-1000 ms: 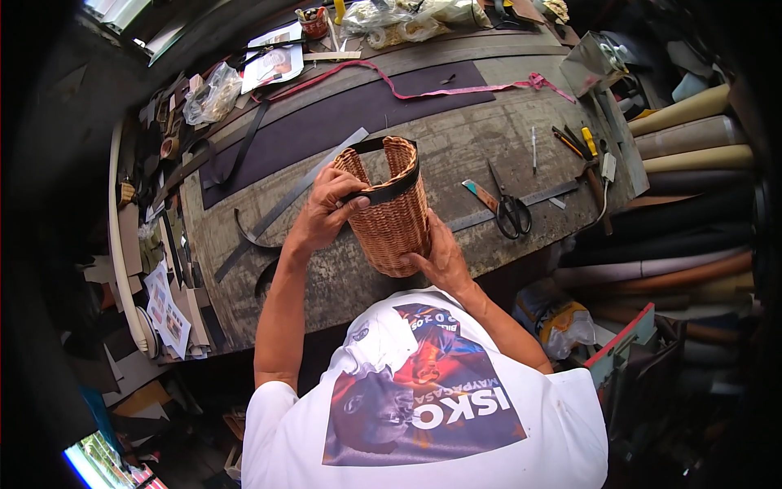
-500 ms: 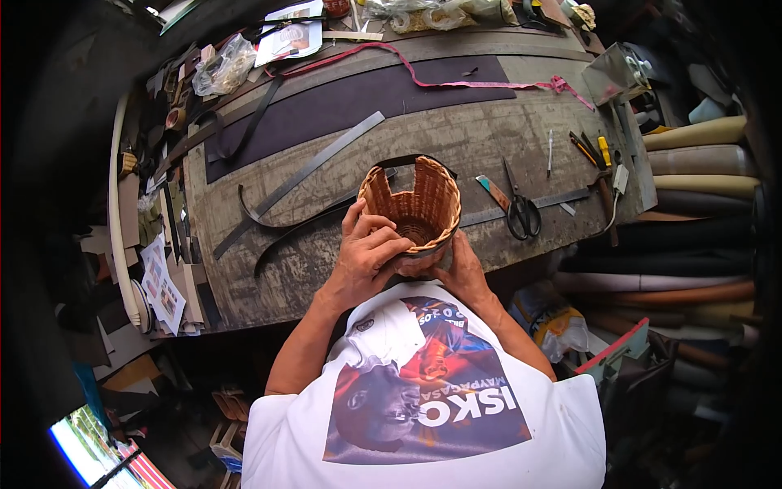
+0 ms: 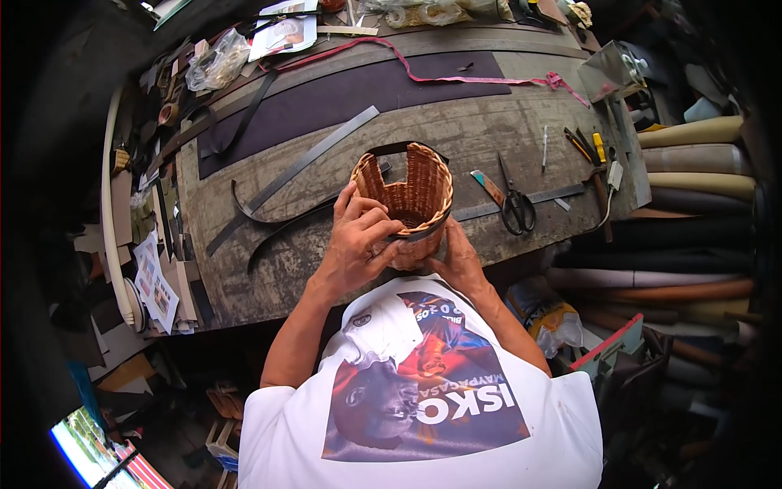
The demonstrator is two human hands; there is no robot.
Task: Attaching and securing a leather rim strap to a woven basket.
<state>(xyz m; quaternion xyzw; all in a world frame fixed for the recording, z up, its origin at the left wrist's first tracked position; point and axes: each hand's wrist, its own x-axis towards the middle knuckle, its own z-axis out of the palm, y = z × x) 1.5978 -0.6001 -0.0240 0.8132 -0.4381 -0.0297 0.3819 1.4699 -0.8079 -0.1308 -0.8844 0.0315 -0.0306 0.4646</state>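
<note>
Both hands are working at the near edge of the worktop [image 3: 468,122], and they are holding a brown wicker basket [image 3: 425,186] just in front of the white shirt [image 3: 383,322]. The left hand [image 3: 358,240] is curling its fingers over the near-left rim, its grip closing on the wicker there; the right hand [image 3: 460,257] is gripping the lower right side, cupping the wall. The basket's mouth is facing upward, showing a squarish notch in the far wall, and a black band [image 3: 387,149] is running around the top (whether the base is touching the wood, I cannot tell from here). Just right of it, scissors [image 3: 516,210] are lying across a metal ruler [image 3: 558,193], with a teal-ended cutter [image 3: 487,186] resting beside them. Over on the left, black straps [image 3: 285,232] are curling near a long grey strip [image 3: 297,175], while a pink tape [image 3: 456,80] is snaking across a dark purple sheet [image 3: 326,102] beyond.
</note>
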